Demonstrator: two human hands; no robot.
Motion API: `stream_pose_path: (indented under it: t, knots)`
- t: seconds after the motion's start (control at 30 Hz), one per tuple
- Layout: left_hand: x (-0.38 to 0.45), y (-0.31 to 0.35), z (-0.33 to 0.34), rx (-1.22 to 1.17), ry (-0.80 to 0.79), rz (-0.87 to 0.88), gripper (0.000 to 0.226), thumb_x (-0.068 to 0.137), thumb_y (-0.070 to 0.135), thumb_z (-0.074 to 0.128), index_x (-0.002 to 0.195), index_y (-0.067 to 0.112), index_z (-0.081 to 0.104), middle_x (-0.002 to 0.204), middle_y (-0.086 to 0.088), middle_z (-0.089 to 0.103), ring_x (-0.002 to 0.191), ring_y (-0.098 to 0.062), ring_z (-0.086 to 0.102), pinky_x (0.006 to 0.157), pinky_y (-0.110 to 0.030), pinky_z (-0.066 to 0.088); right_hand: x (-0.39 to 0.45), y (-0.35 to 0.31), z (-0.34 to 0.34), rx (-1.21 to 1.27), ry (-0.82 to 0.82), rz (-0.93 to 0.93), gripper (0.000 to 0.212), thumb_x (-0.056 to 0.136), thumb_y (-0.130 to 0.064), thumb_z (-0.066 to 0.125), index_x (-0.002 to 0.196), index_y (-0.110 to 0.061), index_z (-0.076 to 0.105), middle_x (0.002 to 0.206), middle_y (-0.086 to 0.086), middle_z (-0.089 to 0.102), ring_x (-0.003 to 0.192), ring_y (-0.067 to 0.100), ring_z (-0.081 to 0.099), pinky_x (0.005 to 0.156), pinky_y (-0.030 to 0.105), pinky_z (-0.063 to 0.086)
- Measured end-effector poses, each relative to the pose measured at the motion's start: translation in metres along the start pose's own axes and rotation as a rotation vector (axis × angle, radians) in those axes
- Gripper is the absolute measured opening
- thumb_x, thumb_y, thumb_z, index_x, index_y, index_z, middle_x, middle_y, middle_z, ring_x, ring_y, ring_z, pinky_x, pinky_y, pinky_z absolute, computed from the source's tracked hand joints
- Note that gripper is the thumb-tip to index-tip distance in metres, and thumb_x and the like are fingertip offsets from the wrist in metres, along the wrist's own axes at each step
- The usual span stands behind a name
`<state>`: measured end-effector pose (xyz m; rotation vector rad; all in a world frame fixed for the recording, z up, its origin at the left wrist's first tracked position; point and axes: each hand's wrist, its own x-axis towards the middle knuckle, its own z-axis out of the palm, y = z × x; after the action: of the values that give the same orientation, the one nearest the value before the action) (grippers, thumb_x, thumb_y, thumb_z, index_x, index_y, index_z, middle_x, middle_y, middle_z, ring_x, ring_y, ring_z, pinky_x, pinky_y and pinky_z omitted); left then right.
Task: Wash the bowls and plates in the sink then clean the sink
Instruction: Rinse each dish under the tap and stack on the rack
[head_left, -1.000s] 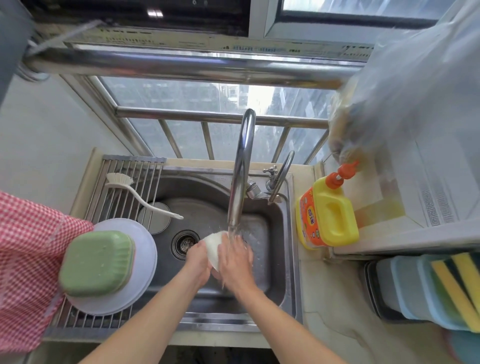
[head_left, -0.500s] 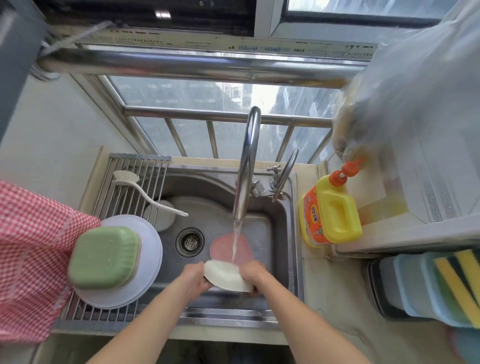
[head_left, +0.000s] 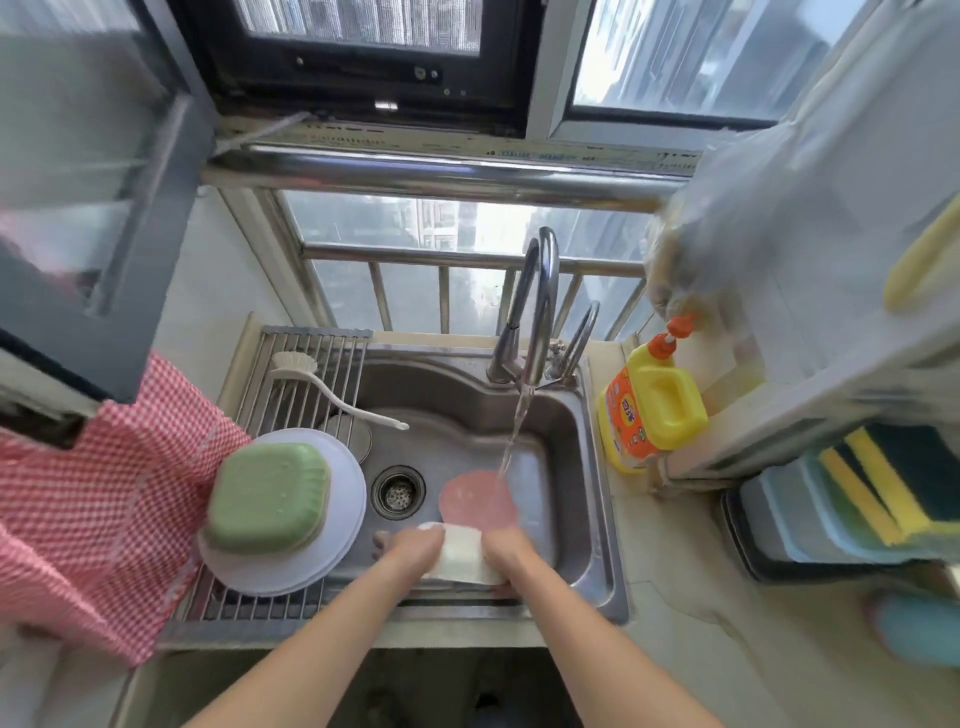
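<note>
Down in the stainless steel sink (head_left: 576, 457), both hands grip a small white bowl (head_left: 462, 556) at its near wall, left hand (head_left: 413, 551) and right hand (head_left: 511, 556) on either side; a pink round plate (head_left: 475, 501) lies on the sink floor under running water beside the drain (head_left: 398, 491)

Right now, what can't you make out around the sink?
All head view:
- White bowl: both ends covered by the left hand and right hand.
- Detergent bottle label: too small to read.
- White plate: mostly hidden under the green bowl.
- Pink item: blurred, unidentifiable.
</note>
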<state>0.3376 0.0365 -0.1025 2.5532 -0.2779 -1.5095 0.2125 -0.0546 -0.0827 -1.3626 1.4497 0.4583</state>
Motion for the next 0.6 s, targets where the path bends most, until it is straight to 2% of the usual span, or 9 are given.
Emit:
stream_pose_path:
  t: [0.03,0.07,0.13,0.23,0.33,0.43,0.53,0.6]
  knots:
    - [-0.006,-0.001,-0.005,0.012,0.073,0.021,0.078,0.079,0.056,0.036,0.139,0.008,0.051,0.146,-0.019,0.04,0.136,-0.036,0.029,0.111,-0.04,0.028,-0.007,-0.006,0.004,0.023,0.085,-0.058,0.04,0.103,-0.027,0.044,0.137,-0.011,0.058,0.136,0.009,0.06,0.115,0.025,0.059,0.092,0.028,0.047]
    - [-0.022,0.001,-0.013,0.025,0.184,0.077,0.083,0.08,0.059,0.038,0.142,0.004,0.045,0.149,-0.023,0.035,0.138,-0.038,0.027,0.112,-0.043,0.027,-0.016,-0.013,0.009,0.041,0.164,-0.131,0.035,0.101,-0.028,0.046,0.13,-0.014,0.062,0.131,0.008,0.063,0.113,0.025,0.059,0.09,0.026,0.043]
    - [-0.037,-0.004,-0.031,0.024,0.386,0.203,0.074,0.089,0.049,0.047,0.144,0.0,0.037,0.148,-0.024,0.031,0.137,-0.039,0.028,0.111,-0.046,0.03,-0.036,-0.032,0.02,0.062,0.261,-0.243,0.034,0.096,-0.033,0.045,0.115,-0.014,0.067,0.117,0.009,0.069,0.107,0.028,0.061,0.087,0.029,0.045]
    - [-0.067,-0.013,-0.071,-0.022,0.719,0.347,0.057,0.092,0.036,0.051,0.139,0.004,0.043,0.137,-0.022,0.043,0.124,-0.04,0.041,0.101,-0.049,0.037,-0.063,-0.068,0.042,0.044,0.336,-0.382,0.035,0.097,-0.034,0.045,0.109,-0.01,0.066,0.109,0.01,0.07,0.101,0.028,0.061,0.084,0.032,0.042]
    - [-0.072,-0.038,-0.109,-0.083,0.922,0.367,0.049,0.093,0.029,0.052,0.136,0.006,0.049,0.13,-0.022,0.05,0.118,-0.04,0.046,0.096,-0.051,0.039,-0.084,-0.104,0.075,0.048,0.307,-0.531,0.03,0.098,-0.033,0.049,0.113,-0.009,0.06,0.112,0.011,0.066,0.108,0.031,0.059,0.088,0.036,0.041]
    - [-0.064,-0.072,-0.139,-0.129,0.949,0.334,0.051,0.094,0.025,0.051,0.141,0.004,0.043,0.138,-0.024,0.047,0.123,-0.041,0.046,0.102,-0.053,0.038,-0.095,-0.13,0.111,-0.011,0.282,-0.627,0.03,0.097,-0.035,0.053,0.114,-0.011,0.057,0.113,0.01,0.063,0.108,0.03,0.059,0.089,0.038,0.044]
    - [-0.048,-0.105,-0.151,-0.1,0.849,0.314,0.069,0.095,0.022,0.054,0.154,0.004,0.024,0.156,-0.022,0.025,0.138,-0.04,0.033,0.112,-0.054,0.035,-0.1,-0.142,0.144,-0.188,0.243,-0.656,0.039,0.097,-0.035,0.051,0.127,-0.009,0.052,0.124,0.012,0.057,0.115,0.031,0.057,0.091,0.038,0.046]
    - [-0.037,-0.124,-0.152,-0.045,0.856,0.359,0.064,0.092,0.017,0.061,0.15,0.01,0.035,0.153,-0.018,0.027,0.134,-0.04,0.036,0.11,-0.054,0.039,-0.1,-0.142,0.16,-0.282,0.224,-0.635,0.05,0.097,-0.034,0.049,0.139,-0.008,0.045,0.134,0.015,0.051,0.122,0.035,0.054,0.095,0.04,0.046]
